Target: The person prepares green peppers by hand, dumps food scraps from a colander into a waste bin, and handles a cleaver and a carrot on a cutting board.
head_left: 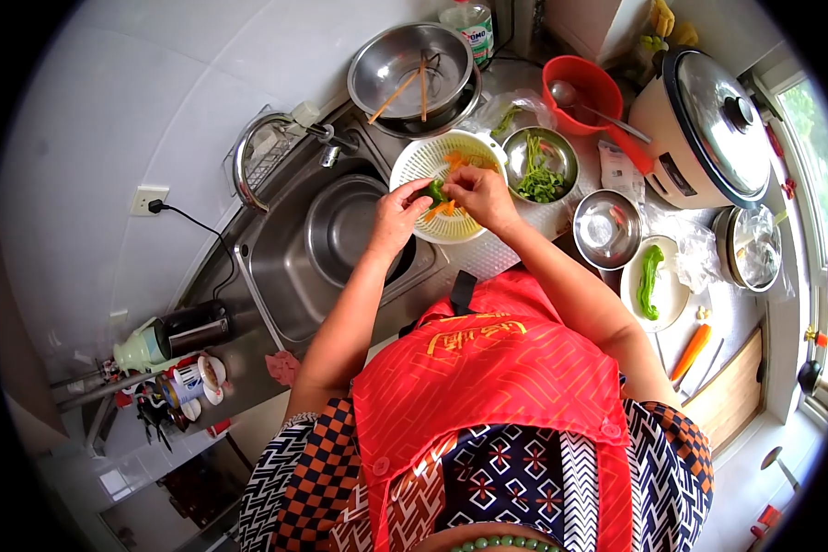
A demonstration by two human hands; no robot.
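Over a pale plastic colander (405, 166), my left hand (400, 213) grips a green pepper (435, 191), its fingers closed around it. My right hand (484, 197) is pinched against the pepper's other side; whether it holds the pepper itself or a small bit of it is hidden. Orange pieces (443, 210), perhaps carrot, lie in the colander below both hands. Just right of the colander stands a steel bowl (515, 147) of green leafy herbs (540, 179).
At left is a sink (276, 276) with a steel basin (336, 221) under the faucet (241, 170). A red dipper (584, 78), rice cooker (708, 129), small steel bowl (607, 230), plate with a long green pepper (650, 281), carrot (692, 351) and cutting board (731, 382) crowd the right.
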